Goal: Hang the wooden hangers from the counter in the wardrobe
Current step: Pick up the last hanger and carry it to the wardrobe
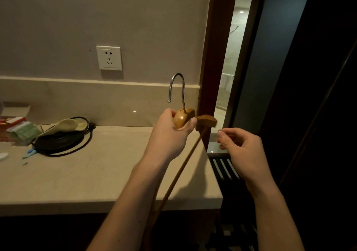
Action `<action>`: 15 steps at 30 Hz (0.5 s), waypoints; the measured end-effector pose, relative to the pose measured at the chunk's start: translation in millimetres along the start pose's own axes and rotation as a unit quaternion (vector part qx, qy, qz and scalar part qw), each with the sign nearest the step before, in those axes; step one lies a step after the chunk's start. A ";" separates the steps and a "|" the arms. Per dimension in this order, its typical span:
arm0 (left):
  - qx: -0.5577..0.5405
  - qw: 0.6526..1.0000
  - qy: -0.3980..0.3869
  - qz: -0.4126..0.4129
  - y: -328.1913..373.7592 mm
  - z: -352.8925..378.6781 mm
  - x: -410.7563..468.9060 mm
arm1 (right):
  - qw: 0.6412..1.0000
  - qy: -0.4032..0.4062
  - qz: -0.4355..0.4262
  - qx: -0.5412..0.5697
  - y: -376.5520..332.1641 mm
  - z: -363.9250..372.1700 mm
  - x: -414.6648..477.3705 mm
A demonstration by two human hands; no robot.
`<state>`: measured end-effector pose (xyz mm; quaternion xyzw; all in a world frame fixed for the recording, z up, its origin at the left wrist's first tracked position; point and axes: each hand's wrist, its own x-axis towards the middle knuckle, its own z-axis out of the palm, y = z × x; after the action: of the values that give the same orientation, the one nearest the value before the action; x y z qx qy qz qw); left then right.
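Head view: the left hand (172, 132) grips a wooden hanger (182, 120) round its middle, fingers curled on the wood, with the metal hook (176, 86) upright above the right end of the desk (116, 173). The right hand (241, 148) hangs beside it, fingers loosely curled, holding nothing. Packets (17, 129) at the desk's left edge carry print too blurred to read.
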<state>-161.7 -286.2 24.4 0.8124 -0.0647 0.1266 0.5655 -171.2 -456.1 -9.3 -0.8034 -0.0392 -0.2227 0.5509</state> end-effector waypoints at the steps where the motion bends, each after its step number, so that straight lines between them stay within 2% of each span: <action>1: 0.008 1.000 -0.006 0.008 1.0 0.7 -1.9 | 1.000 0.006 -0.003 0.000 0.5 -1.1 -0.8; 5: 0.040 0.998 -0.033 0.036 3.5 4.7 -8.8 | 0.999 0.030 -0.011 -0.010 4.8 -8.9 -3.9; 9: 0.060 0.994 -0.067 0.054 8.2 15.8 -15.4 | 0.998 0.017 -0.008 -0.054 12.1 -17.8 -9.2; 15: 0.045 0.991 -0.108 0.073 22.9 39.0 -19.8 | 0.995 -0.078 -0.001 -0.062 14.4 -48.4 -25.3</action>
<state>-181.2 -331.5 26.8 0.8389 -0.1785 0.0821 0.5076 -204.7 -500.8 -17.7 -0.8508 -0.0688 -0.1614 0.4953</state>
